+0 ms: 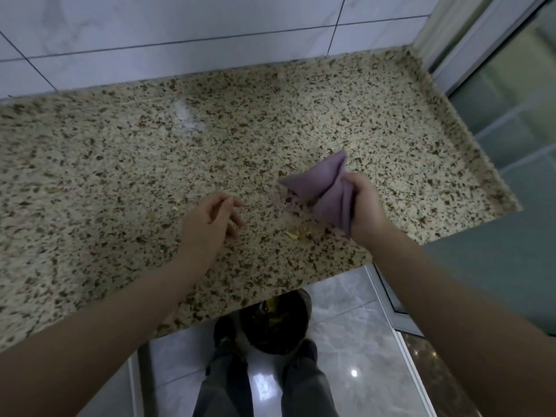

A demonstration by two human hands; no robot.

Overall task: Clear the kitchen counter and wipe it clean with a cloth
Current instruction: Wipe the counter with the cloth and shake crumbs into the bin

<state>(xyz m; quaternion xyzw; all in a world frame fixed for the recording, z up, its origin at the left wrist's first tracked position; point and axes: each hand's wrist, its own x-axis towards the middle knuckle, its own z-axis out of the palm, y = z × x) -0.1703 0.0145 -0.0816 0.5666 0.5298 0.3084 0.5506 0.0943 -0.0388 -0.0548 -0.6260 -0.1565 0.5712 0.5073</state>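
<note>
A speckled granite counter (150, 176) fills most of the view. My right hand (365, 206) grips a folded purple cloth (319, 188) just above the counter near its right front corner. Small yellowish scraps (296, 233) lie on the stone below the cloth. My left hand (210, 221) hovers over the counter's middle, fingers loosely curled and apart, holding nothing. A whitish smear (185, 115) marks the surface toward the back.
A dark bin (273, 320) with scraps in it stands on the floor under the counter's front edge, between my feet. White wall tiles (210, 40) back the counter. A glass door with a metal frame (496, 85) stands at the right.
</note>
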